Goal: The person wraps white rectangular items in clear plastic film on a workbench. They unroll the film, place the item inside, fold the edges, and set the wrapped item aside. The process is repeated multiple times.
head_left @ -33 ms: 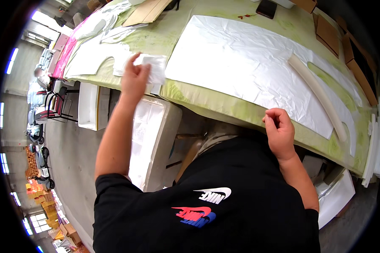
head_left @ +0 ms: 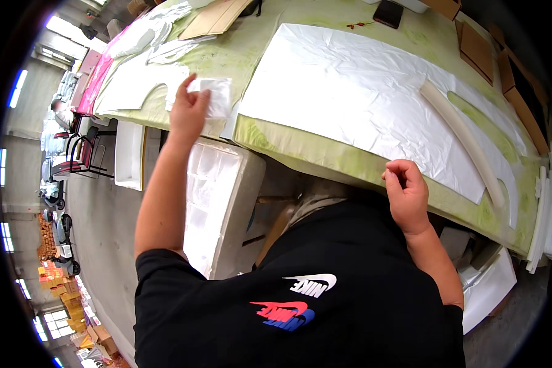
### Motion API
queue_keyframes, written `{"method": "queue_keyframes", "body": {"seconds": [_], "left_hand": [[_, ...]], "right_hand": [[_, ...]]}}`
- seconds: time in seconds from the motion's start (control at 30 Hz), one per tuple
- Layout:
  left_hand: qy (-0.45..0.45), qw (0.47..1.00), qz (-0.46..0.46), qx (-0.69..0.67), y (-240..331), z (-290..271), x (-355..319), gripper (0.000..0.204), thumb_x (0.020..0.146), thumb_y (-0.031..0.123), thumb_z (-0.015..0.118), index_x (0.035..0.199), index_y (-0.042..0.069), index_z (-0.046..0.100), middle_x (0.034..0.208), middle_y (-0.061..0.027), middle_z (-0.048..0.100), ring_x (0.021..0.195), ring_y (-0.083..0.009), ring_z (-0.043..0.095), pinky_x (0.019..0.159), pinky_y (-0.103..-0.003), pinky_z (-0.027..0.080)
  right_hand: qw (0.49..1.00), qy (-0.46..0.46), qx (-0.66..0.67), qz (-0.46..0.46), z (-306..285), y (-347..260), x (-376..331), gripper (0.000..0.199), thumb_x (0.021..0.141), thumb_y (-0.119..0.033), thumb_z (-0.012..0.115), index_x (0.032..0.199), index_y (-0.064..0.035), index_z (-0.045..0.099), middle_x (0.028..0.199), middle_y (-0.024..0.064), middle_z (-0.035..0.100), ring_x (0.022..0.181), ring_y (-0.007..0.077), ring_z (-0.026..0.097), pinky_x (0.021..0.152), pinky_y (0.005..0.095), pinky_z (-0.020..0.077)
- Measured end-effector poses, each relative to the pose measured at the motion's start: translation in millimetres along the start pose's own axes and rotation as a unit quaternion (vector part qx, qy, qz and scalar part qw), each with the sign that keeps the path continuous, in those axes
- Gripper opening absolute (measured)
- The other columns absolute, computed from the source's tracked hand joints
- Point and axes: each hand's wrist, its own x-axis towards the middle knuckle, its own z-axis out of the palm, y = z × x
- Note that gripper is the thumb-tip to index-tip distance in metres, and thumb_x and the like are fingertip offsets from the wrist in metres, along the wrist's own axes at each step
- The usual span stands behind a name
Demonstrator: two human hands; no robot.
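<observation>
Over the table's near edge my left hand (head_left: 188, 115) grips a small, square, thin white piece (head_left: 219, 97), perhaps a plastic packet. Its thumb and index finger show, while the other fingers are hidden behind. Close to the front edge of the green-covered table (head_left: 300, 146), my right hand (head_left: 406, 195) is curled with thumb and fingertips together. Whether anything is pinched there cannot be made out. A large crinkled white sheet (head_left: 343, 80) lies flat between and beyond the hands. Across its right part rests a long, curved off-white strip (head_left: 463, 144).
Below my left forearm stands a white box with compartments (head_left: 210, 196). White cut pieces (head_left: 129, 86) and flat cardboard (head_left: 211, 17) lie at the far left. A dark wallet-like object (head_left: 387, 13) is at the back, with an open carton (head_left: 522, 92) at the right.
My left hand has shifted slightly left with the white piece, which now appears sharper and more square. My right hand has hardly moved.
</observation>
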Motion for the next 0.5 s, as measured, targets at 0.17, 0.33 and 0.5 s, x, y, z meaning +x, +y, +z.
{"method": "queue_keyframes", "body": {"seconds": [0.17,0.33,0.5], "left_hand": [[0.015,0.954,-0.071,0.291,-24.0,-28.9,57.6,0.055,0.101,0.029,0.068,0.152,0.023,0.051,0.102,-0.0027,0.068,0.093,-0.0176,0.064,0.086,-0.034,0.050],[0.100,0.852,0.022,0.514,-30.5,-16.6,58.2,0.047,0.098,0.033,0.068,0.144,0.031,0.059,0.140,-0.0057,0.060,0.133,-0.0298,0.054,0.113,-0.047,0.039],[0.036,0.904,0.107,0.412,-24.7,-8.4,34.8,0.035,0.097,0.036,0.069,0.129,0.022,0.070,0.139,-0.0083,0.060,0.125,-0.0311,0.059,0.109,-0.045,0.044]], "right_hand": [[1.000,-0.003,-0.024,-0.010,-0.1,0.1,-1.8,0.013,0.097,0.000,0.063,0.110,-0.0026,0.064,0.092,0.0048,0.068,0.080,0.0111,0.063,0.075,0.0259,0.0521],[0.999,-0.002,-0.046,-0.021,-1.1,-1.2,-3.2,0.013,0.096,0.001,0.063,0.109,-0.0019,0.064,0.092,0.0063,0.068,0.080,0.0128,0.064,0.075,0.0267,0.0527],[0.998,-0.008,-0.060,-0.025,-1.1,-1.3,-3.1,0.012,0.096,0.001,0.064,0.108,-0.0017,0.065,0.092,0.0064,0.068,0.080,0.0131,0.064,0.075,0.0268,0.0528]]}}
